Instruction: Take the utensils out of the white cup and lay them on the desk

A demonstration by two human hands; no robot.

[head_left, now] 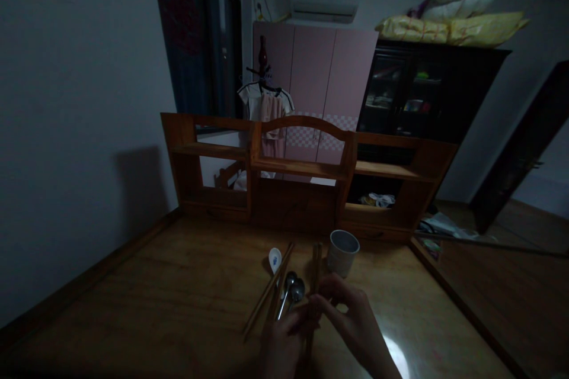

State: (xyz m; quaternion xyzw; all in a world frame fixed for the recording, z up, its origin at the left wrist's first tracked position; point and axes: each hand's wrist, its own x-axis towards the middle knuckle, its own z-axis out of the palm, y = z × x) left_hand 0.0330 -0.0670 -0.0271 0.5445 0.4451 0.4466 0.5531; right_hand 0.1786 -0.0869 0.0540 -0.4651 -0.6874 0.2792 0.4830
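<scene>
My right hand is closed, its thumb and fingers pinching a pair of wooden chopsticks that point away from me. Beside it, my left hand closes on the same chopsticks lower down, though its fingers are dim and partly hidden. Just left of the hands lie two metal spoons, their handles running toward my left hand. More wooden chopsticks lie slanted on the tabletop, crossing over a white ceramic spoon with a blue mark. A grey metal cup stands upright just beyond my right hand.
The wooden table has a raised shelf unit along its back. A wall borders the left side, and a raised edge runs along the right. Light reflects off the tabletop near my right forearm. The room is dim.
</scene>
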